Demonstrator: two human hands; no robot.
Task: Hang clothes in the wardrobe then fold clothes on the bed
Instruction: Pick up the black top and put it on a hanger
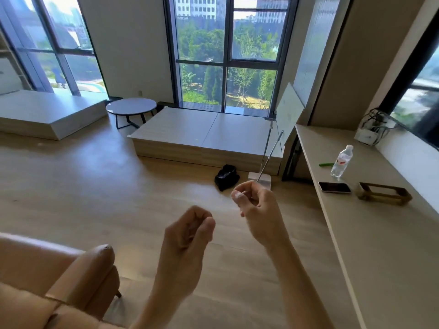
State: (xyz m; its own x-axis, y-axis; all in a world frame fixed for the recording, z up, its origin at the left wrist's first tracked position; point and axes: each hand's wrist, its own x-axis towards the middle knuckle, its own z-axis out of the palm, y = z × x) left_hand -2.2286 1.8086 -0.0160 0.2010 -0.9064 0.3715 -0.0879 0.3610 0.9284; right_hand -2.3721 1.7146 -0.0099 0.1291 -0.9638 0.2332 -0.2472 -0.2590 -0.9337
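Standing there, I counted two grips, a left grip (187, 233) and a right grip (255, 201), two low platforms (47, 110) (202, 134), and just one each of round table (131, 106), armchair (59, 269), black bag (226, 176), whiteboard (288, 112), and, on the single bench (380, 233), water bottle (342, 161), phone (334, 187) and wooden frame (384, 193).

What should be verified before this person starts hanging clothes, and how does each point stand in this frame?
1. Left hand free: ok, fingers curled, holding nothing.
2. Right hand free: ok, fingers curled, nothing visibly held.
3. Wardrobe in view: not ok, none visible.
4. Clothes located: cannot tell; only a black bundle lies on the floor, and whether it is a bag or a garment is unclear.
5. Hangers in view: not ok, none visible.
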